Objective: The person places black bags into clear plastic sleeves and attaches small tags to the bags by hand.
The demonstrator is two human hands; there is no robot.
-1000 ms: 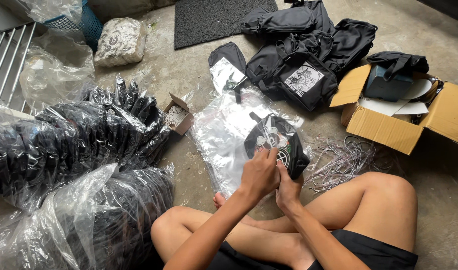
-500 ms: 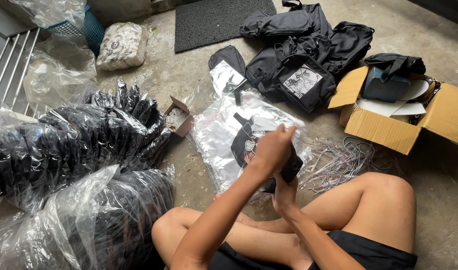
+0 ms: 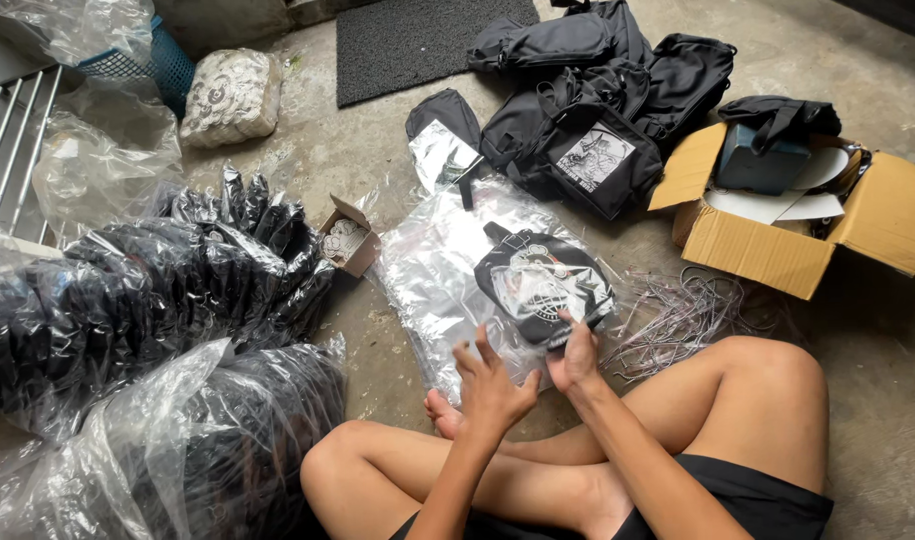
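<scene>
I sit cross-legged on a concrete floor. My right hand (image 3: 574,357) pinches the near edge of a small black bag with a white and red print (image 3: 542,285), which now sits inside a clear plastic sleeve. The bag rests on a stack of clear plastic sleeves (image 3: 439,270) in front of my legs. My left hand (image 3: 489,384) hovers just left of it, fingers spread, holding nothing.
Bagged black items (image 3: 147,290) are piled at my left. A small open carton (image 3: 349,238) sits beside them. Loose black bags (image 3: 597,110) lie at the back, an open cardboard box (image 3: 777,215) at right, and a tangle of string tags (image 3: 682,315) by my knee.
My left hand reached over the bag, then pulled back toward me and opened. The bag now lies flat, print up, inside clear plastic.
</scene>
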